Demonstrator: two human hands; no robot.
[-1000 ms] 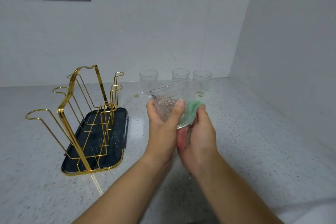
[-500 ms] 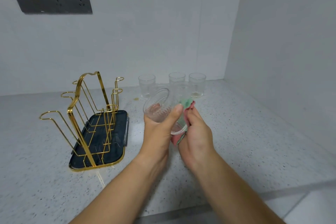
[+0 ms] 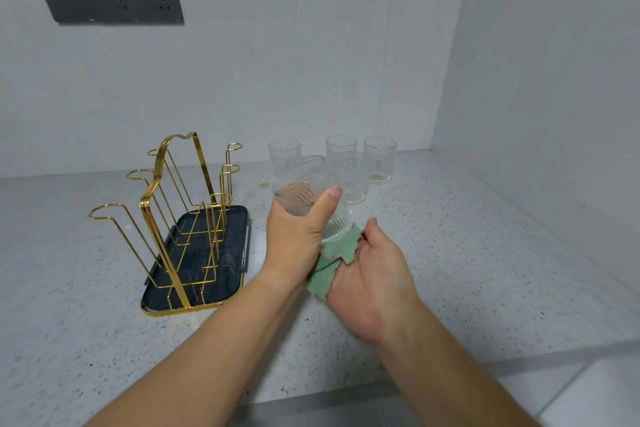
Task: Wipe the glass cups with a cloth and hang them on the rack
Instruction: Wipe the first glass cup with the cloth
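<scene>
Wiping now: left hand (image 3: pixel 298 239) grips the tilted ribbed clear glass cup (image 3: pixel 303 192) above the speckled tabletop (image 3: pixel 485 253), right hand (image 3: pixel 375 282) clutches the green cloth (image 3: pixel 322 279) against its base. Next, I'd say, hang it on the gold wire rack (image 3: pixel 187 225) at nine o'clock.

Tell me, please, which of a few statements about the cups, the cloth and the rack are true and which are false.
1. The left hand grips a ribbed glass cup. True.
2. A cup hangs on the gold rack. False: no cup hangs on it.
3. The right hand holds a green cloth against the cup's base. True.
4. The other cups on the counter lie on their sides. False: they stand upright near the back wall.
</scene>
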